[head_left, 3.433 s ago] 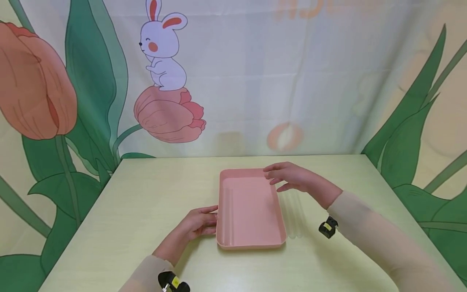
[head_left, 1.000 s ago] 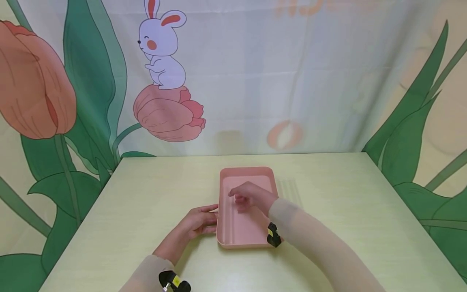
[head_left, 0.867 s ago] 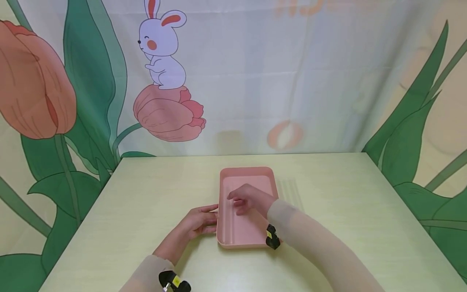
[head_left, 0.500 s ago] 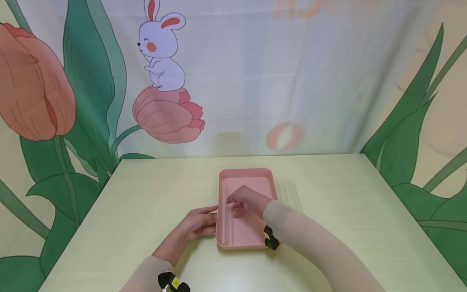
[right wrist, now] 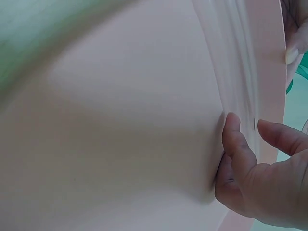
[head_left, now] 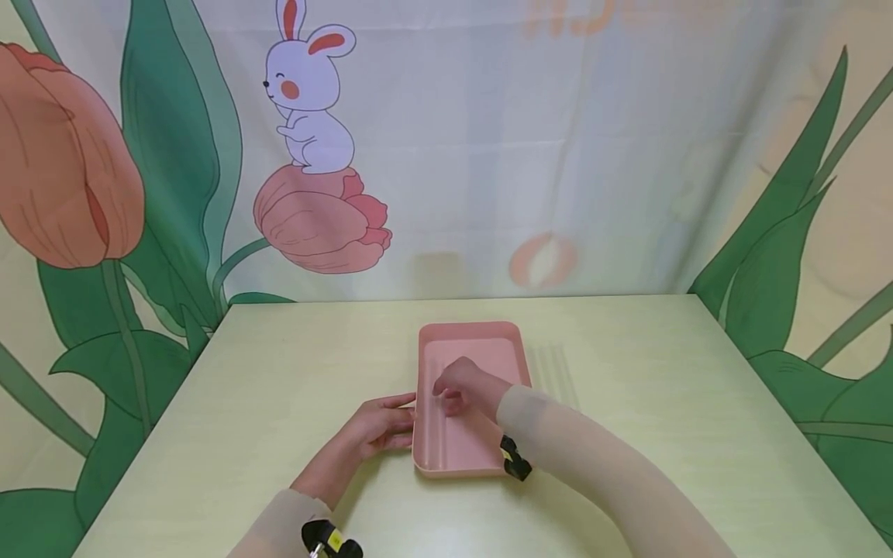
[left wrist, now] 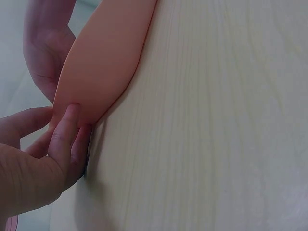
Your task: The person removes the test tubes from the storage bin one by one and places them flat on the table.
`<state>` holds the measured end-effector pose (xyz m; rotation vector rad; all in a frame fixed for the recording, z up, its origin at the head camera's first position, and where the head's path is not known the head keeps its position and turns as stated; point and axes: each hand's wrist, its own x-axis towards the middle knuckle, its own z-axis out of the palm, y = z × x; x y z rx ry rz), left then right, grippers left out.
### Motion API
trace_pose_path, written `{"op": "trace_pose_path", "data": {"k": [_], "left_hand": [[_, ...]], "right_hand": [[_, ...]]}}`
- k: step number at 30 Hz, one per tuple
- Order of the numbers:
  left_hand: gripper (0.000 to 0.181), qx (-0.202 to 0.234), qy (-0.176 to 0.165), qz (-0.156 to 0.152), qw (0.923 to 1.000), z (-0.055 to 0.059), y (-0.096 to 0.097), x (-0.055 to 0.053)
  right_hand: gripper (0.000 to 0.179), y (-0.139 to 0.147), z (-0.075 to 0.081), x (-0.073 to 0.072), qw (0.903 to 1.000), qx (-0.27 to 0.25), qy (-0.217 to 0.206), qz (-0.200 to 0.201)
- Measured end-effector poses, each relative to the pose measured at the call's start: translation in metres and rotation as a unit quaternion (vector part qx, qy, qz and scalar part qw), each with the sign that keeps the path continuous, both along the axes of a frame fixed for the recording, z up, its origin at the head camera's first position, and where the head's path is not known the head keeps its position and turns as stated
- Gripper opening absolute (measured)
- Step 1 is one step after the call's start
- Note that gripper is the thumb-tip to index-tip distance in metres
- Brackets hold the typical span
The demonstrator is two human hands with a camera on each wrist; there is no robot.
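Partway imo: clear tubes (head_left: 436, 438) in tray (head_left: 481, 345), more tubes (head_left: 556, 373) outside, left grip (head_left: 380, 426) uncurled, can't tell if right grip (head_left: 467, 386) is clamped.

No text is surely readable.
Orange letters (head_left: 577, 25) on the cloth (head_left: 628, 101) are faint and cut off; the yellow mark (head_left: 336, 540) on the left camera (head_left: 318, 532) is too small.

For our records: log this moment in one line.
left hand: outside pink tray, touching; right hand: inside tray, at clear rods, grip unclear; table: other clear rods beside tray
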<state>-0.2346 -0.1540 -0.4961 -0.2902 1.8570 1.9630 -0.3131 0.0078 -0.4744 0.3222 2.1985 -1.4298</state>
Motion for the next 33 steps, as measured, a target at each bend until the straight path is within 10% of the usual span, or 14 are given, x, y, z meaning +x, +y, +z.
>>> {"op": "trace_pose_path", "data": {"k": [9,17,33], "left_hand": [[0.054,0.002,0.000,0.000,1.0000,0.001,0.000,0.001],[0.053,-0.005,-0.002,0.002,1.0000,0.002,0.000,0.001],[0.053,-0.005,-0.001,0.006,1.0000,-0.001,0.000,0.000]], "right_hand": [[0.023,-0.005,0.000,-0.001,0.9998,0.011,-0.005,-0.016],[0.039,0.000,-0.041,-0.033,0.9984,-0.051,-0.021,-0.008],[0.056,0.007,0.004,-0.006,0.9962,-0.084,-0.024,-0.002]]}}
